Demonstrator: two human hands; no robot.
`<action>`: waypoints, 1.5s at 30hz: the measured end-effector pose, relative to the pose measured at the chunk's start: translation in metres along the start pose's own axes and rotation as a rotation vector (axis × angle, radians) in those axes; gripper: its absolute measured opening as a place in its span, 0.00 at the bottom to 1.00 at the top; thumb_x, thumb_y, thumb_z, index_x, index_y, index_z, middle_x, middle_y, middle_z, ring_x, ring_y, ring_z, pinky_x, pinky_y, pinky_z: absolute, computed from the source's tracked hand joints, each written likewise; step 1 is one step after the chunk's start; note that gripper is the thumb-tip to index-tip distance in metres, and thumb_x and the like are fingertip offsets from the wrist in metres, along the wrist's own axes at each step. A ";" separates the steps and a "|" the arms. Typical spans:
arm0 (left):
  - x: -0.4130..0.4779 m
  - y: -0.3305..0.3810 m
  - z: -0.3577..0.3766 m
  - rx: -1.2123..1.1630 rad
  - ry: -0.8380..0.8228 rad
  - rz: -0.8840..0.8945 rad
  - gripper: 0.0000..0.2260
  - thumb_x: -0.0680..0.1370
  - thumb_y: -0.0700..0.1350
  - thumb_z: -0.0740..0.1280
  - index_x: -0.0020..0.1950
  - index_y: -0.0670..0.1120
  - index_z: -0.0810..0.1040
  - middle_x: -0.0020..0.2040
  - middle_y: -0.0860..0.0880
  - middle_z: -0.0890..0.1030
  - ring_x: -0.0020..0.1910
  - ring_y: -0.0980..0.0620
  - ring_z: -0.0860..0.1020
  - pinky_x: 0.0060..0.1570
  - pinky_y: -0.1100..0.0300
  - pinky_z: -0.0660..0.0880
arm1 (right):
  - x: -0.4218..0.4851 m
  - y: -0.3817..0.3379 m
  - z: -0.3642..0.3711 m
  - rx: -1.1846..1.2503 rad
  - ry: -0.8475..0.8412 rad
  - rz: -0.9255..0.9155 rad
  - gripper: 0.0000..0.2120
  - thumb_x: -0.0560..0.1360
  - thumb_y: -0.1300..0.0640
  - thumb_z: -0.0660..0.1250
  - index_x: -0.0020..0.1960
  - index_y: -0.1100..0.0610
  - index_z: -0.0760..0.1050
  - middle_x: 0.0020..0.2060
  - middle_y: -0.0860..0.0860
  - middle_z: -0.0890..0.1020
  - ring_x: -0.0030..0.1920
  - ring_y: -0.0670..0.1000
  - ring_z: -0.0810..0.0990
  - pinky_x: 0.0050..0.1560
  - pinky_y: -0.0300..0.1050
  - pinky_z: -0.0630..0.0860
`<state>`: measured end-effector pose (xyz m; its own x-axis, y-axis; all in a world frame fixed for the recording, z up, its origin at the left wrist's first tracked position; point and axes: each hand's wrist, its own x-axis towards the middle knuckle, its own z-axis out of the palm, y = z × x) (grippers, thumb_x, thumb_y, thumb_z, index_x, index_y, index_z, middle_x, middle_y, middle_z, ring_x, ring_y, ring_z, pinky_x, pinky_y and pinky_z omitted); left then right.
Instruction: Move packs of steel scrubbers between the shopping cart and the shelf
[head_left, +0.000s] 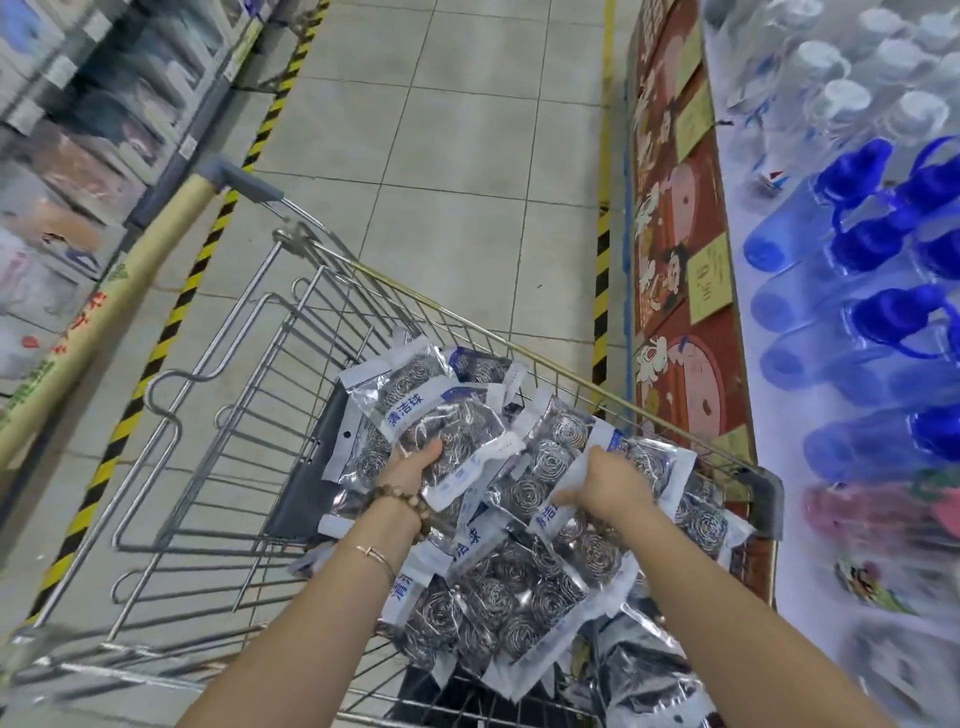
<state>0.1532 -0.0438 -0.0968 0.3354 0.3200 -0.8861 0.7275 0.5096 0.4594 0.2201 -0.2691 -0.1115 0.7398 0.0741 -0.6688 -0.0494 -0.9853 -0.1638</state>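
My left fingers (432, 450) are curled on a pack of steel scrubbers: the thumb lies on top of it and the rest go underneath, out of my sight, so the left hand (415, 465) has this upper pack (447, 415) held by its near edge, tilted up above the heap. My right fingers (566, 501) are bent down and pinch the white strip of a second pack (574, 475), with the right hand (608, 488) knuckles-up over it; how far they wrap round it I cannot tell. Both packs touch the other packs (514, 587), which lie criss-crossed in a loose heap in the right-hand part of the shopping cart (467, 318), silver coils showing through clear film with blue-and-white labels. A bead bracelet (400, 500) and a thin bangle (376, 555) sit on my left wrist. The cart's folded wire flap (218, 415) takes up its left part, and its pale handle (104, 312) runs off to the left. Just beside the cart on the right stands a shelf (748, 156) with a red picture front (675, 260), carrying blue bottles (857, 234) and clear bottles (857, 78) lying in rows. On the left is another shelf (78, 130), too blurred to read. The tiled floor (441, 156) between them has yellow-and-black tape (171, 312) along both sides.
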 end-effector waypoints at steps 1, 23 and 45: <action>-0.007 -0.002 -0.004 0.036 0.016 0.022 0.39 0.65 0.54 0.74 0.72 0.47 0.63 0.69 0.43 0.68 0.55 0.43 0.75 0.51 0.49 0.74 | -0.004 0.005 0.001 0.050 0.007 0.008 0.36 0.65 0.39 0.74 0.63 0.58 0.67 0.45 0.49 0.75 0.42 0.50 0.76 0.36 0.44 0.73; -0.073 -0.020 -0.031 0.306 -0.157 0.415 0.31 0.67 0.55 0.71 0.66 0.45 0.68 0.59 0.48 0.75 0.59 0.47 0.72 0.60 0.49 0.69 | -0.106 0.026 -0.005 1.135 0.372 0.097 0.40 0.71 0.47 0.72 0.73 0.63 0.58 0.66 0.57 0.71 0.61 0.55 0.71 0.60 0.49 0.67; -0.114 -0.095 0.022 0.920 -0.612 0.649 0.31 0.69 0.53 0.73 0.68 0.45 0.67 0.65 0.49 0.72 0.65 0.46 0.69 0.62 0.48 0.69 | -0.281 0.084 0.118 1.546 0.894 0.622 0.16 0.72 0.56 0.72 0.55 0.56 0.70 0.49 0.54 0.79 0.48 0.54 0.79 0.49 0.51 0.77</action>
<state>0.0592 -0.1463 -0.0403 0.8236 -0.2412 -0.5134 0.3897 -0.4171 0.8211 -0.0714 -0.3547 -0.0225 0.4404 -0.7813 -0.4422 -0.5118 0.1862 -0.8387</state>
